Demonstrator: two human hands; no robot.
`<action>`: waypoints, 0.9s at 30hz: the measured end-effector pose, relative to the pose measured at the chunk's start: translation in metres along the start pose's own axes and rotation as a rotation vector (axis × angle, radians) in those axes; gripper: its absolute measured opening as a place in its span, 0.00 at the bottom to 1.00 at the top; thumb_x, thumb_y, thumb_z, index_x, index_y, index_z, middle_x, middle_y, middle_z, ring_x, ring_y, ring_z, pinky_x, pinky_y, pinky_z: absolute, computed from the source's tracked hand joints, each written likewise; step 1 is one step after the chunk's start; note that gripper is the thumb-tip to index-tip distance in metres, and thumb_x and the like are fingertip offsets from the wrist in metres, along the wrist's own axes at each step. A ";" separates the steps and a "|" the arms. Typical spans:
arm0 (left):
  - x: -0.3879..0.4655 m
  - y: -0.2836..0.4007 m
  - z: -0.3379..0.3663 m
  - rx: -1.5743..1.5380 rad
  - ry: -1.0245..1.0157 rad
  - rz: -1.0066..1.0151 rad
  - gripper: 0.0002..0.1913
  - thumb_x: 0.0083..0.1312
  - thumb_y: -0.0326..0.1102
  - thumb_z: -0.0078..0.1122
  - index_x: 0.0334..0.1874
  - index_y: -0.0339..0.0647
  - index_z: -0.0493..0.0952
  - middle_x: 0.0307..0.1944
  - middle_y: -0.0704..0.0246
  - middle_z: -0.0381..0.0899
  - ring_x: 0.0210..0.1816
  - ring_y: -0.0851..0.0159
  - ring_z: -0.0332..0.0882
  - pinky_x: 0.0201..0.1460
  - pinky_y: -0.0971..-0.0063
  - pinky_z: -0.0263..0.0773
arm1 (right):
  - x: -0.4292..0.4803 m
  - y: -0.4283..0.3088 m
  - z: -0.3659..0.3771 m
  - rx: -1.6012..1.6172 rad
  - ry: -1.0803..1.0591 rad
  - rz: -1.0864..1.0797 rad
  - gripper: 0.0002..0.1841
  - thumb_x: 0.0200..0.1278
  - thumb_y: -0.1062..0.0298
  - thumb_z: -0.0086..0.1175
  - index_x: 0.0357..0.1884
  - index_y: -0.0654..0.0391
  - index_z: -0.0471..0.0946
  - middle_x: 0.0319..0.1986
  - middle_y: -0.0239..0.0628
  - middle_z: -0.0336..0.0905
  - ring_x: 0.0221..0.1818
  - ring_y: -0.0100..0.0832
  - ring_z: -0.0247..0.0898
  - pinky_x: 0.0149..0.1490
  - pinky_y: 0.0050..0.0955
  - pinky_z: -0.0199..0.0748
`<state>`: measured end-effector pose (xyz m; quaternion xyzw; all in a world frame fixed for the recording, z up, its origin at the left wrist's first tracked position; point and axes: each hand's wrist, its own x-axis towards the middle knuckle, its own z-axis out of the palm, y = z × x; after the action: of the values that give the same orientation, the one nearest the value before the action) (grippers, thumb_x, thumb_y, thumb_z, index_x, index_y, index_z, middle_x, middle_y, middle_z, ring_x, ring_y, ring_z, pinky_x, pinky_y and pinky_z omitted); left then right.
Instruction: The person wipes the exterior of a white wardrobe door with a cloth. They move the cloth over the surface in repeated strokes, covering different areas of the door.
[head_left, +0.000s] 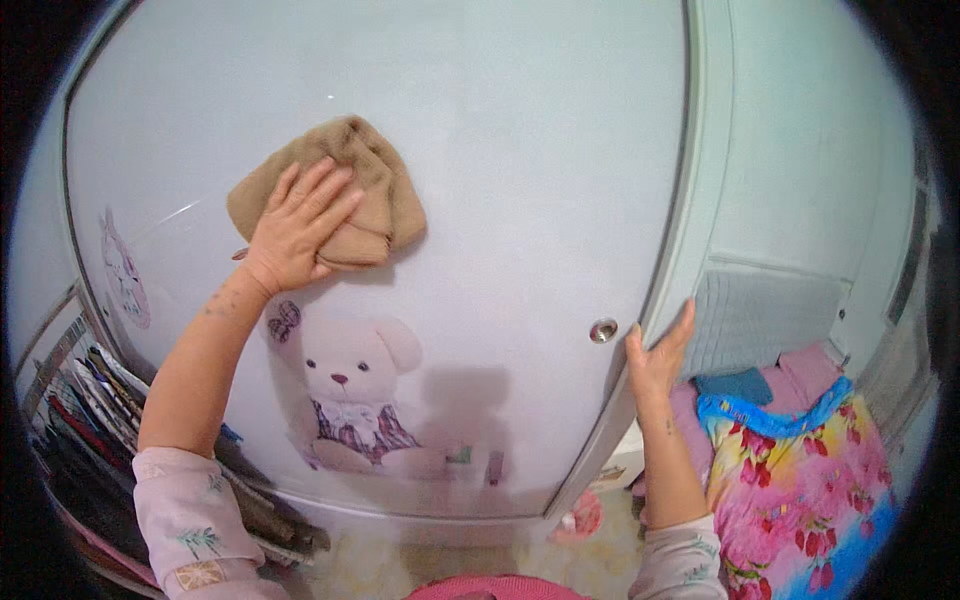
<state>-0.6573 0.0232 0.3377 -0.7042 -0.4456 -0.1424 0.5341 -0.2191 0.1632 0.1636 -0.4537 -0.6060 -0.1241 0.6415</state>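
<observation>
My left hand (304, 225) lies spread on a folded brown cloth (401, 202), pressing it flat against a glossy white door panel (525, 187). Below the cloth, the panel bears a teddy bear picture (360, 390). My right hand (660, 360) holds the panel's edge frame (637, 397) between thumb and fingers, a little right of a round recessed metal handle (603, 330). How far the right fingers wrap behind the frame is hidden.
Clothes on hangers (105, 390) stand at the lower left. At the right are a bed with a colourful floral cover (802, 487) and a grey padded headboard (765, 322). A pink basket (583, 517) sits on the floor beyond the panel's lower corner.
</observation>
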 end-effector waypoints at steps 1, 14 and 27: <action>-0.003 -0.013 0.000 0.050 0.068 -0.036 0.41 0.46 0.43 0.64 0.67 0.50 0.63 0.71 0.65 0.56 0.73 0.58 0.49 0.76 0.57 0.38 | -0.002 0.001 0.003 -0.026 0.013 0.010 0.47 0.53 0.62 0.59 0.70 0.64 0.44 0.64 0.60 0.51 0.65 0.58 0.51 0.68 0.46 0.52; -0.019 -0.204 0.005 0.267 0.537 -0.808 0.38 0.65 0.61 0.46 0.72 0.46 0.55 0.73 0.62 0.52 0.74 0.56 0.46 0.72 0.54 0.40 | -0.016 -0.004 0.034 -0.177 0.306 0.305 0.42 0.62 0.49 0.55 0.67 0.69 0.52 0.62 0.62 0.55 0.64 0.58 0.54 0.67 0.47 0.52; 0.250 0.001 -0.038 0.107 0.518 -0.489 0.36 0.61 0.50 0.56 0.68 0.39 0.58 0.71 0.60 0.54 0.72 0.56 0.47 0.73 0.55 0.41 | -0.023 0.018 0.026 -0.265 0.276 0.203 0.44 0.58 0.51 0.59 0.67 0.71 0.51 0.60 0.64 0.57 0.62 0.60 0.55 0.64 0.49 0.53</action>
<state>-0.5052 0.1085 0.5213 -0.4882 -0.4577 -0.4161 0.6156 -0.2294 0.1831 0.1317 -0.5713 -0.4423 -0.1983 0.6623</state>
